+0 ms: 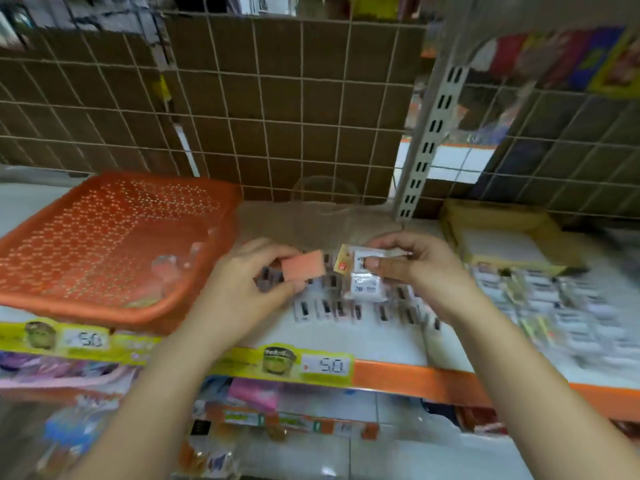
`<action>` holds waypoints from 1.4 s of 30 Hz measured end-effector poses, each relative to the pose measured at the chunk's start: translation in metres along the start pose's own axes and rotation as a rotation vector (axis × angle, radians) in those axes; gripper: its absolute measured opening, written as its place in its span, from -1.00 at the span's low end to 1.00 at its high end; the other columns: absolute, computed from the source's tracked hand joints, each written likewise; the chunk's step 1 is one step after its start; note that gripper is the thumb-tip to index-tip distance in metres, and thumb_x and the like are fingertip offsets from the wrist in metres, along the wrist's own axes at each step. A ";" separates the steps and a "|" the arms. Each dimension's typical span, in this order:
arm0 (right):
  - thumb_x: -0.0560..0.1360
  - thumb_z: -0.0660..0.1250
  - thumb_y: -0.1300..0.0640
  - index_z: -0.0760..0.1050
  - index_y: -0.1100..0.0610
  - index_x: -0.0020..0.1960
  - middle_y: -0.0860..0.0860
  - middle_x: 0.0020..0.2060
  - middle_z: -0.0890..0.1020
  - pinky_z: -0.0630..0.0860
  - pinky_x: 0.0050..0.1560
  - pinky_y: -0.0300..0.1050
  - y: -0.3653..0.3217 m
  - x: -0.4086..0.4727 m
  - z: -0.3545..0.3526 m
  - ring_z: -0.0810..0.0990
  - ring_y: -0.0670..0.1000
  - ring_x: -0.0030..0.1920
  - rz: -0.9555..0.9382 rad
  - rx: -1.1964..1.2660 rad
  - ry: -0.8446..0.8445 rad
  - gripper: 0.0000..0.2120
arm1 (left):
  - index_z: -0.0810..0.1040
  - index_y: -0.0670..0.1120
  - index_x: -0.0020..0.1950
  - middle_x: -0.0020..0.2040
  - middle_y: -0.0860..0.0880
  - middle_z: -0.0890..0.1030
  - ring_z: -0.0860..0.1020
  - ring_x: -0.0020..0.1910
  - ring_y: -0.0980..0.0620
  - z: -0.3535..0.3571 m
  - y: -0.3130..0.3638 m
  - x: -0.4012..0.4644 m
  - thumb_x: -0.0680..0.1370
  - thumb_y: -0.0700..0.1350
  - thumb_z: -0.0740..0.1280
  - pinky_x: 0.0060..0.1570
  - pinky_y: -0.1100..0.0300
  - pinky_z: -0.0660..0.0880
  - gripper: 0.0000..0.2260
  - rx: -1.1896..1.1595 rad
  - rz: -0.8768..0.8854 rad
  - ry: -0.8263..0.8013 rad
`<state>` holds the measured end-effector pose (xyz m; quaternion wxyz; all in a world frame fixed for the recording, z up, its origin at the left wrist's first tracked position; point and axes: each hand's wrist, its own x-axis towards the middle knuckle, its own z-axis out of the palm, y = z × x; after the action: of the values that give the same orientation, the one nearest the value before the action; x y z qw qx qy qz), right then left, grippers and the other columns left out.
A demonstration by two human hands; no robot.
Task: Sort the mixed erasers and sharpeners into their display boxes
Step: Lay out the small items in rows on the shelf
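Shop shelving fills our view: a white shelf [346, 336] with an orange front edge, backed by a wire grid [277, 109] with brown cardboard behind it. Everything is somewhat blurred.

Our left hand [242, 282] is over the middle of the shelf, thumb and fingers curled to pinch a flat pink eraser [304, 265] by its left end, so that the eraser sticks out to the right, above the shelf. Our right hand [412, 268] is just to the right of it, thumb and fingertips closed on a small stack of white wrapped erasers [363, 271] with dark print and a tan corner. The pink eraser and the white stack are very close, nearly touching; we cannot tell whether they meet.

Under both hands, rows of small white packets with dark centres [346, 308] lie on the shelf; we cannot tell whether they are sharpeners or erasers. To the right lies a wider spread of small packets [554, 306], too blurred to name.

On the left of the shelf an orange perforated plastic tray [104, 237] sits tilted, its near rim over the shelf edge, with something clear and pale inside near its right side. At the far right lies a flat tan cardboard box [502, 233] with a white inside. Yellow price labels reading 50 [325, 365] run along the shelf's near edge, and a lower shelf with colourful goods [256, 396] shows beneath.
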<state>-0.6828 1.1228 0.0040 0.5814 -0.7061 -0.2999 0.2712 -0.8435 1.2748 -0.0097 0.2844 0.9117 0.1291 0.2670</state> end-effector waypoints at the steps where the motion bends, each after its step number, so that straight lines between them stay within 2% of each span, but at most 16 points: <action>1: 0.34 0.43 0.33 0.57 0.06 -0.21 -0.04 -0.29 0.62 0.50 -0.36 -0.32 0.004 -0.006 -0.014 0.56 -0.16 -0.39 0.001 -0.012 0.008 -0.82 | 0.62 -0.11 -0.01 -0.12 0.12 0.52 0.45 -0.08 0.23 0.014 0.009 0.000 0.31 0.07 0.35 -0.05 0.56 0.27 -0.64 -0.021 -0.020 -0.009; 4: 0.35 0.44 0.32 0.59 0.02 -0.22 -0.07 -0.35 0.63 0.51 -0.37 -0.29 0.016 -0.024 -0.057 0.56 -0.13 -0.38 0.022 -0.039 0.051 -0.80 | 0.60 -0.05 0.01 -0.12 0.19 0.50 0.41 -0.09 0.30 0.051 0.036 0.002 0.31 -0.02 0.40 -0.06 0.62 0.26 -0.70 -0.047 -0.033 -0.034; 8: 0.35 0.44 0.30 0.60 0.04 -0.17 -0.03 -0.36 0.62 0.52 -0.36 -0.28 0.029 -0.046 -0.106 0.56 -0.09 -0.37 0.058 -0.052 0.128 -0.82 | 0.60 -0.11 0.03 -0.11 0.21 0.48 0.41 -0.10 0.28 0.085 0.065 0.004 0.34 -0.14 0.45 -0.07 0.62 0.25 -0.73 -0.048 -0.020 -0.084; 12: 0.34 0.44 0.34 0.57 0.14 -0.11 -0.07 -0.48 0.49 0.42 -0.43 -0.34 0.037 -0.060 -0.147 0.47 -0.12 -0.46 0.063 -0.033 0.253 -0.81 | 0.60 -0.11 0.07 -0.07 0.14 0.49 0.45 -0.05 0.19 0.107 0.083 0.007 0.37 -0.24 0.48 -0.05 0.63 0.22 -0.71 -0.058 -0.025 -0.100; 15: 0.31 0.49 0.27 0.56 0.08 -0.21 -0.02 -0.41 0.54 0.45 -0.24 -0.18 0.046 -0.059 -0.165 0.53 -0.03 -0.34 0.075 -0.104 0.338 -0.84 | 0.60 -0.11 0.09 -0.04 0.09 0.51 0.45 -0.04 0.13 0.118 0.089 0.008 0.38 -0.24 0.47 -0.05 0.62 0.22 -0.71 -0.048 -0.021 -0.120; 17: 0.31 0.51 0.23 0.55 0.07 -0.23 0.00 -0.38 0.52 0.44 -0.17 -0.08 0.052 -0.055 -0.168 0.50 0.00 -0.29 0.081 -0.178 0.333 -0.85 | 0.60 -0.12 0.08 -0.05 0.09 0.51 0.46 -0.05 0.12 0.123 0.092 0.007 0.38 -0.24 0.47 -0.05 0.61 0.23 -0.71 -0.045 -0.019 -0.127; 21: 0.32 0.51 0.17 0.54 0.05 -0.23 -0.01 -0.33 0.53 0.48 -0.11 -0.10 0.060 -0.045 -0.160 0.53 0.02 -0.23 0.084 -0.392 0.265 -0.86 | 0.60 -0.11 0.08 -0.12 0.19 0.47 0.44 -0.12 0.15 0.128 0.100 0.001 0.39 -0.24 0.45 -0.09 0.56 0.26 -0.73 -0.061 -0.040 -0.118; 24: 0.36 0.48 0.09 0.58 0.10 -0.13 -0.01 -0.29 0.57 0.45 -0.15 -0.16 0.062 -0.040 -0.157 0.54 0.00 -0.20 0.057 -0.649 0.221 -0.85 | 0.59 -0.10 0.10 -0.10 0.17 0.47 0.44 -0.10 0.18 0.130 0.107 -0.004 0.41 -0.23 0.44 -0.06 0.54 0.28 -0.73 -0.076 -0.051 -0.098; 26: 0.38 0.45 0.04 0.61 0.12 -0.05 0.03 -0.16 0.60 0.48 -0.04 -0.11 0.064 -0.037 -0.157 0.55 0.04 -0.07 0.017 -0.824 0.191 -0.79 | 0.59 -0.10 0.11 -0.06 0.13 0.49 0.45 -0.05 0.14 0.129 0.111 -0.007 0.41 -0.23 0.44 -0.03 0.55 0.26 -0.72 -0.072 -0.047 -0.075; 28: 0.41 0.42 0.01 0.60 0.13 0.04 0.07 -0.05 0.54 0.46 0.05 -0.07 0.065 -0.037 -0.156 0.50 0.09 0.05 -0.036 -0.997 0.175 -0.73 | 0.59 -0.12 0.11 -0.05 0.12 0.49 0.45 -0.03 0.13 0.128 0.115 -0.010 0.40 -0.24 0.44 -0.01 0.55 0.25 -0.72 -0.063 -0.035 -0.056; 30: 0.43 0.40 0.07 0.59 0.13 0.09 0.07 -0.06 0.48 0.43 0.05 -0.07 0.064 -0.040 -0.155 0.46 0.10 0.08 -0.111 -1.058 0.206 -0.73 | 0.60 -0.14 0.11 -0.05 0.12 0.48 0.46 -0.01 0.10 0.127 0.120 -0.012 0.40 -0.25 0.44 0.00 0.45 0.29 -0.72 -0.054 -0.023 -0.048; 31: 0.43 0.39 0.11 0.59 0.13 0.09 0.06 -0.07 0.49 0.42 0.02 -0.10 0.063 -0.044 -0.152 0.46 0.07 0.05 -0.153 -1.009 0.243 -0.75 | 0.59 -0.14 0.11 -0.04 0.12 0.48 0.46 0.00 0.09 0.126 0.122 -0.014 0.40 -0.25 0.44 0.01 0.38 0.29 -0.71 -0.053 -0.019 -0.042; 33: 0.44 0.38 0.21 0.60 0.12 0.03 0.03 -0.11 0.57 0.39 -0.07 -0.19 0.055 -0.059 -0.144 0.49 -0.05 -0.11 -0.181 -0.711 0.272 -0.84 | 0.56 -0.11 0.18 -0.01 0.12 0.48 0.44 0.02 0.09 0.127 0.127 -0.017 0.40 -0.25 0.44 0.06 0.35 0.27 -0.64 -0.054 -0.022 -0.022; 36: 0.46 0.36 0.24 0.57 0.11 -0.08 -0.01 -0.26 0.59 0.42 -0.27 -0.35 0.040 -0.086 -0.130 0.51 -0.20 -0.33 -0.082 -0.165 0.119 -0.92 | 0.43 -0.06 0.33 0.01 0.11 0.46 0.39 0.05 0.13 0.130 0.139 -0.020 0.40 -0.22 0.45 0.05 0.40 0.22 -0.48 -0.054 -0.033 0.006; 38: 0.45 0.37 0.22 0.55 0.10 -0.08 0.01 -0.31 0.58 0.40 -0.40 -0.38 0.037 -0.099 -0.129 0.51 -0.20 -0.40 -0.024 -0.106 0.049 -0.94 | 0.37 -0.06 0.37 -0.02 0.11 0.46 0.39 0.03 0.12 0.135 0.148 -0.019 0.39 -0.22 0.46 0.01 0.42 0.21 -0.42 -0.059 -0.016 0.007; 42: 0.42 0.38 0.32 0.54 0.13 -0.15 0.02 -0.40 0.56 0.40 -0.44 -0.34 0.036 -0.114 -0.149 0.50 -0.15 -0.46 0.013 -0.018 0.002 -0.89 | 0.35 -0.06 0.39 -0.03 0.06 0.52 0.45 0.03 0.05 0.151 0.169 -0.014 0.39 -0.17 0.46 0.01 0.33 0.27 -0.41 -0.056 0.067 -0.024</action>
<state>-0.6465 0.9349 -0.0015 0.5737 -0.7134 -0.2971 0.2716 -0.7563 1.0657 -0.0214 0.3022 0.9104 0.0877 0.2686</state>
